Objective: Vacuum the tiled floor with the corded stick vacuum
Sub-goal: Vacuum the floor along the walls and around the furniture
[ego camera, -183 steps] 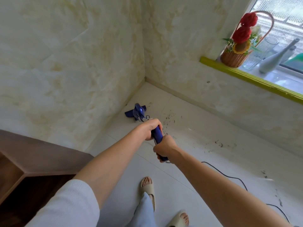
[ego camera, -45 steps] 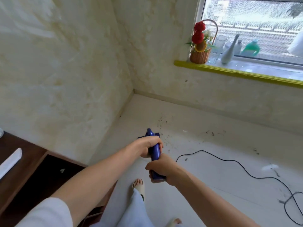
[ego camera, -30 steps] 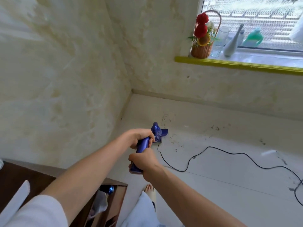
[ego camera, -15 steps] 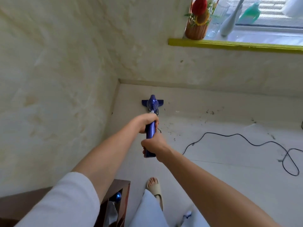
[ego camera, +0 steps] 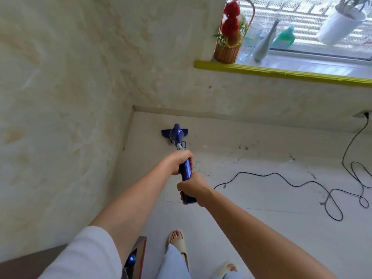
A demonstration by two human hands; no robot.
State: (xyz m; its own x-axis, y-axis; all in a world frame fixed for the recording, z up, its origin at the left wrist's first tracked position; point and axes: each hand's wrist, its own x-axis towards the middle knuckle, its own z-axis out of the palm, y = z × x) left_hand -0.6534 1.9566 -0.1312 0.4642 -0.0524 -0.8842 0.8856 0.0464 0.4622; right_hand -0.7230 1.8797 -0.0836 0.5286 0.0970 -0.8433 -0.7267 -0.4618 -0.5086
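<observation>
Near corner, both hands [ego camera: 184, 161] grip blue vacuum [ego camera: 176, 135] handle.

You have one blue corded stick vacuum [ego camera: 178, 135], one black power cord [ego camera: 330, 195], one woven flower basket [ego camera: 227, 53], one clear drinking glass [ego camera: 249, 45], one pale slim-necked bottle [ego camera: 262, 47], one green bottle [ego camera: 283, 39], one white plant pot [ego camera: 338, 25], two beige sandals [ego camera: 180, 245].
</observation>
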